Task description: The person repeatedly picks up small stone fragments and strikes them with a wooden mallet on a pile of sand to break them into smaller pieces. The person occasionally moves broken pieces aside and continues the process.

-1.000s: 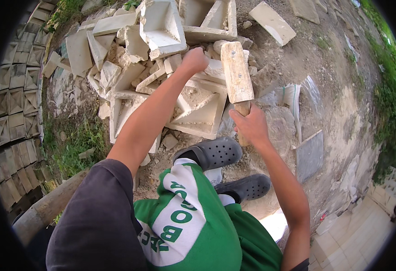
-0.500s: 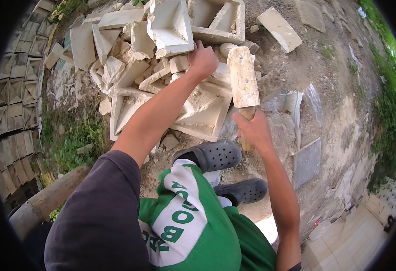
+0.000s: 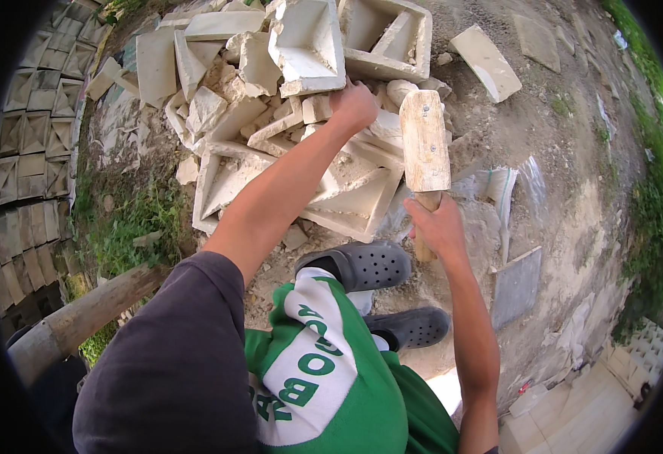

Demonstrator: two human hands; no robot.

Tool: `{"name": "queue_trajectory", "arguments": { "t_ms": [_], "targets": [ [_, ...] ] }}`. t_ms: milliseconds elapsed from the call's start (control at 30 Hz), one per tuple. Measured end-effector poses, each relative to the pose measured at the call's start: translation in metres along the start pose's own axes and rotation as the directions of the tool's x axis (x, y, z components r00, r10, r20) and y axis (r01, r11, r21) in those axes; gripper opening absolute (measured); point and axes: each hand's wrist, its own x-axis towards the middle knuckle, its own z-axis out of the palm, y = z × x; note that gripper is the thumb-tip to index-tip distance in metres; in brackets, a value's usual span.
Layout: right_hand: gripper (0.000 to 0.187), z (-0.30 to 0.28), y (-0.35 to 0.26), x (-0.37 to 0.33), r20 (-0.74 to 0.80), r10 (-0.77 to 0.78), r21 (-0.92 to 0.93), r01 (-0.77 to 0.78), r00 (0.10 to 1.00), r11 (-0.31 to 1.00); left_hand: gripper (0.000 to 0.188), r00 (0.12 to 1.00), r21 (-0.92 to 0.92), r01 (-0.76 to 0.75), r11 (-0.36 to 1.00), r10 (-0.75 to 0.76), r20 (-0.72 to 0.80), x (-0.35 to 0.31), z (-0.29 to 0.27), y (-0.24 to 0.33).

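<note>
My left hand (image 3: 354,104) reaches into a heap of broken white plaster pieces. Its fingers are curled at the lower corner of a white box-shaped plaster block (image 3: 306,57), and their tips are mostly hidden. Beside the heap, my right hand (image 3: 439,225) is wrapped round the handle of a wooden mallet (image 3: 427,141), whose pale, worn head points away from me. Below my left forearm lies a wide, broken plaster tray (image 3: 362,204). Another hollow plaster block (image 3: 388,64) rests at the top of the heap, right of the first.
My grey clogs (image 3: 373,265) stand just below the heap. A flat plaster slab (image 3: 486,63) lies on the dirt at far right, a grey slab (image 3: 518,286) nearer. At left are a wooden pole (image 3: 82,318), weeds (image 3: 146,227) and stacked blocks (image 3: 27,178).
The whole view has shifted slightly, so the heap and hands appear lower and farther right. My left hand stays at the block's corner, and the mallet remains in my right hand.
</note>
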Motion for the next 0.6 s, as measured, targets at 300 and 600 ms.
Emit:
{"name": "queue_trajectory", "arguments": {
  "t_ms": [300, 600],
  "targets": [
    [0.041, -0.003, 0.0, 0.001, 0.027, 0.002, -0.013, -0.002, 1.0, 1.0, 0.046, 0.92, -0.373, -0.074, 0.925, -0.081, -0.384, -0.102, -0.02, -0.042],
    [0.041, -0.003, 0.006, 0.004, 0.045, -0.018, 0.026, 0.017, 0.999, 1.0, 0.074, 0.906, -0.511, 0.182, 0.84, -0.346, -0.246, -0.085, -0.004, -0.066]
  ]
}}
